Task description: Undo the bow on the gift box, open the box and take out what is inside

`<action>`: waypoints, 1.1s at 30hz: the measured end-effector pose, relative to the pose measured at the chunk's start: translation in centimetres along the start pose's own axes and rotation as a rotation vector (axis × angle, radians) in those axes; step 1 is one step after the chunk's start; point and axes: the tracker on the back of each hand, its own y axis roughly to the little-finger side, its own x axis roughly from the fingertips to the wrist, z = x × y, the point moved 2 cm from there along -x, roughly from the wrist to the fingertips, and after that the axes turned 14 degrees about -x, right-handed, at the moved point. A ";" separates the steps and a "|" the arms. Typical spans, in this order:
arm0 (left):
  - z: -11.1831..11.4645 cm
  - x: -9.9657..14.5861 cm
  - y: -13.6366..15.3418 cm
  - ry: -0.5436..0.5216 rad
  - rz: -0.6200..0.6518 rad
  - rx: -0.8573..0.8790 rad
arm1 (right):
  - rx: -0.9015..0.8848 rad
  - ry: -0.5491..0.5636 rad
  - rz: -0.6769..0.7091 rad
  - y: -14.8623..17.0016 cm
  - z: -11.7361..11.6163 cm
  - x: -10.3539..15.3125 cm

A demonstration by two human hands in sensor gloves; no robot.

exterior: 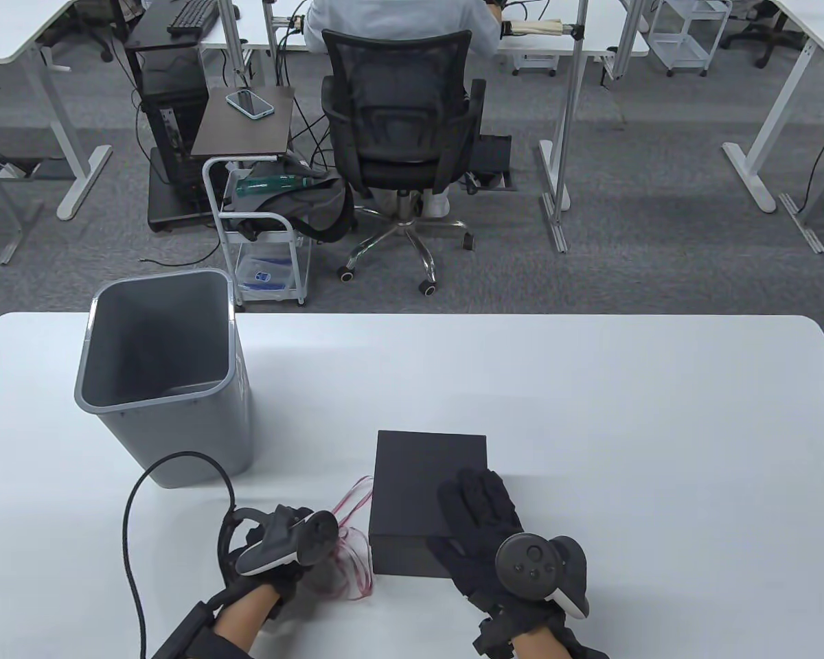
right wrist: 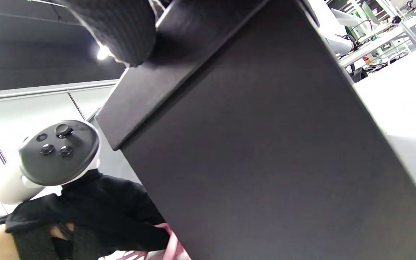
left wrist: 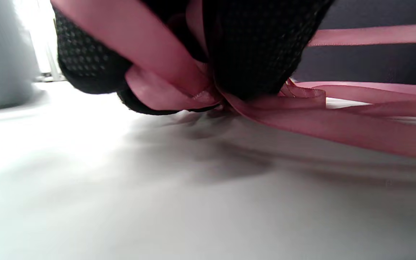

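Ribbon (left wrist: pixel 338 126) pinched in left hand (exterior: pixel 281 549) fingers (left wrist: pixel 258 47) beside box (exterior: pixel 429 501); right hand (exterior: pixel 484 528) fingers lie flat on its lid

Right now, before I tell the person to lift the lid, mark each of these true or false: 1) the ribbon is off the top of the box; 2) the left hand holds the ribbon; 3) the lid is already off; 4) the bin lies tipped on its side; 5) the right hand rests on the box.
1) True: the pink ribbon lies on the table left of the black box, none across its top.
2) True: the left hand pinches the ribbon, clear in the left wrist view.
3) False: the lid is on and the box is closed.
4) False: the grey bin stands upright, mouth up.
5) True: the right hand lies on the box's near right corner, fingers spread over the lid.
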 end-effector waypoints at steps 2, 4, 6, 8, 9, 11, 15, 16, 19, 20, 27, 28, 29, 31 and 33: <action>0.0 1.0 2.0 -0.007 -0.041 0.045 | -0.001 -0.001 -0.001 0.0 0.0 0.0; -0.2 2.0 4.2 -0.030 -0.084 0.102 | -0.001 -0.003 -0.003 -0.1 0.0 0.0; -0.6 2.7 5.6 -0.043 -0.107 0.149 | -0.003 -0.002 -0.002 -0.1 0.0 0.0; -1.4 3.6 6.8 -0.088 -0.122 0.184 | -0.003 -0.002 -0.003 -0.1 0.0 0.0; -2.0 4.1 7.3 -0.104 -0.123 0.197 | -0.004 -0.002 -0.003 -0.1 0.0 0.0; -3.3 4.8 8.2 -0.161 -0.136 0.239 | -0.005 -0.002 -0.003 -0.1 0.0 0.0; -6.3 5.8 9.5 -0.216 -0.134 0.374 | -0.005 -0.001 -0.004 -0.1 0.0 0.0; -7.5 6.0 9.9 -0.240 -0.131 0.389 | -0.005 -0.001 -0.004 -0.1 0.0 0.0; -10.8 6.5 10.4 -0.302 -0.123 0.376 | -0.004 -0.001 -0.005 -0.1 0.0 0.0; -11.7 6.7 10.5 -0.323 -0.125 0.372 | -0.005 -0.001 -0.005 -0.1 0.0 0.0; -18.8 8.3 12.3 -0.485 -0.147 0.503 | -0.005 -0.002 -0.006 -0.2 0.0 0.0; -19.7 8.5 12.9 -0.510 -0.153 0.545 | -0.005 -0.002 -0.006 -0.2 0.0 0.0; -20.4 8.7 13.3 -0.530 -0.162 0.579 | -0.005 -0.002 -0.006 -0.2 0.0 0.0; -21.8 9.0 14.6 -0.568 -0.175 0.671 | -0.005 -0.002 -0.007 -0.2 0.0 0.0; -23.0 9.3 15.9 -0.615 -0.200 0.751 | -0.005 -0.002 -0.007 -0.2 0.0 0.0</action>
